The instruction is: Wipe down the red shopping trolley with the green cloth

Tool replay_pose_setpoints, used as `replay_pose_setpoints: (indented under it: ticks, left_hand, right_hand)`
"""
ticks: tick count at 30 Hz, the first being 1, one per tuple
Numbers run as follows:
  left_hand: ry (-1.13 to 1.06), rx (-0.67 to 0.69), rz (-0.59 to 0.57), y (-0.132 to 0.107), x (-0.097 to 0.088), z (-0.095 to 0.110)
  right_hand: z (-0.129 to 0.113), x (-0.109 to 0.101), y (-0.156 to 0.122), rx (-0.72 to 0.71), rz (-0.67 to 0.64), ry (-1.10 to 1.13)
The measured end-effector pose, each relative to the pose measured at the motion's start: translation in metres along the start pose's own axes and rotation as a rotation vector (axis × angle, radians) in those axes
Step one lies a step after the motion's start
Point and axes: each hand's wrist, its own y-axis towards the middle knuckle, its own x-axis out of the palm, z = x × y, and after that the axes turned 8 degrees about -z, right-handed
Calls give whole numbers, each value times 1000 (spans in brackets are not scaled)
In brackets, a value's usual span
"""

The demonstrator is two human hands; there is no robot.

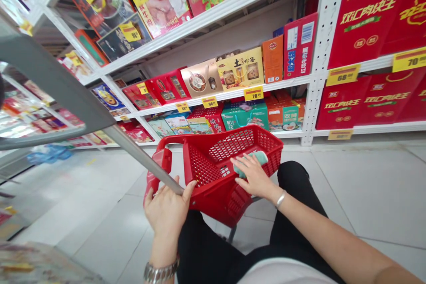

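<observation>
Your left hand point(166, 215) is closed around the handle of a red perforated plastic shopping basket point(208, 164), with a silver metal link watch point(161, 271) on that wrist. Your right hand point(254, 177) is open, palm down, fingers spread, resting on a soft teal packet point(254, 159) that lies inside the basket. A thin silver bangle point(280, 199) circles that wrist. The basket sits in front of your black trousers point(293, 177), above a pale tiled floor point(366, 186). A long grey metal bar point(143, 159) crosses the view from the upper left and ends just at your left thumb; whether they touch, you cannot tell. Beyond stand white metal shelves point(321, 53) stocked with red boxed food gifts point(366, 31), yellow price tags point(342, 74) along their edges.
</observation>
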Motion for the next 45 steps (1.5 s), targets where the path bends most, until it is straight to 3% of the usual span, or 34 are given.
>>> replay_pose_setpoints:
  ticks: [6,12,16,19,23,26,30,36,42,45]
  left_hand:
    - [-4,-32,-11,0,-2,-2]
    - [-44,-56,0,-5,-4,10]
    - [-23,-82,2,-6,-6,19]
    - [-24,-99,-3,-5,-7,22]
    - [-5,-100,8,-5,-8,21]
    - [6,-101,-7,-7,-9,20]
    - [6,-93,-11,-9,-11,20]
    - [9,-85,-8,-11,-11,20]
    - [-19,-100,-47,-10,-10,20]
    - [-13,-111,-38,-9,-9,20]
  right_hand:
    - [19,3,0,-53,-3,17]
    - [37,2,-9,130,18,-169]
    - [42,7,-3,75,21,-92]
    - [25,16,0,0,95,-65]
    - [-30,24,-3,-35,113,-122]
    - [-69,30,-2,-183,148,-102]
    - [-86,44,0,-339,233,-68]
    - [-44,52,3,-405,225,-37]
    - [28,34,6,-239,258,-67]
    - [40,30,3,-183,265,-80]
